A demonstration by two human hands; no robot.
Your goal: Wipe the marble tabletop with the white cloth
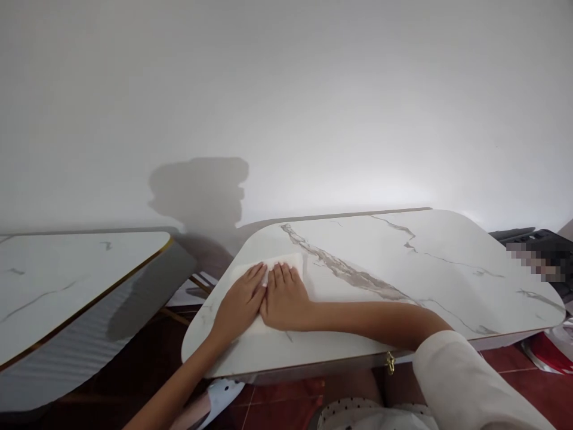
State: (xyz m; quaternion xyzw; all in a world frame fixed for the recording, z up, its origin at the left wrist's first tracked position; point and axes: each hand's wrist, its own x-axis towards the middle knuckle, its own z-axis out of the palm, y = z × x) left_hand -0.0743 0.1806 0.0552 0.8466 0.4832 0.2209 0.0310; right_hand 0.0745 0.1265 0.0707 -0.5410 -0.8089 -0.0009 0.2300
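Note:
On the white marble-patterned table, a flat white cloth or paper towel lies towards the left end; I cannot tell which it is. My left hand rests palm down on it, fingers stretched towards the wall. Beside it, with the thumbs touching or nearly so, my right hand also lies flat on the white sheet. Most of the sheet's middle is hidden under both hands. Neither hand is wrapped round anything.
A white wall rises behind the table. To the left stands a second marble-patterned table with a gold edge, across a gap. A gold latch hangs at the front edge. Dark objects sit at the far right.

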